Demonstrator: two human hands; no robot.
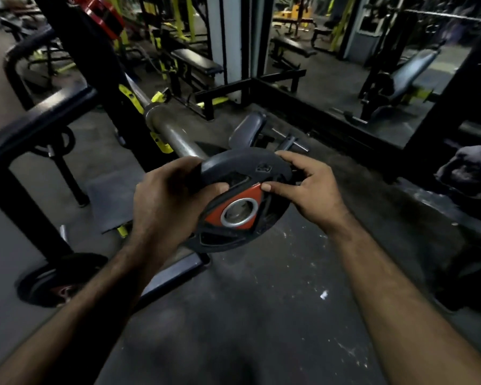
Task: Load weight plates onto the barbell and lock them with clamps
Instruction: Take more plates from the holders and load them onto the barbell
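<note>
My left hand (164, 195) grips the weight plate (239, 201) at its left rim, fingers curled through a cut-out handle. My right hand (311, 187) pinches the opposite rim, thumb on the red face, fingers wrapped over the top edge. I hold the plate between both hands in the air above the gym floor (261, 301), tilted, its steel-ringed bore (239, 212) facing up and towards me.

The barbell sleeve (175, 134) lies just beyond the plate's far edge, its long axis running away up and to the left into the rack upright (95, 79). Its free end is hidden behind the plate. My left hand is the nearer to it. I judge the bore must tip to face along that axis before it can slide on.

A small embossed mark sits on the plate's rim, but I cannot read it. Another plate (59, 279) rests on the floor near the rack's foot. I see no clamp.
</note>
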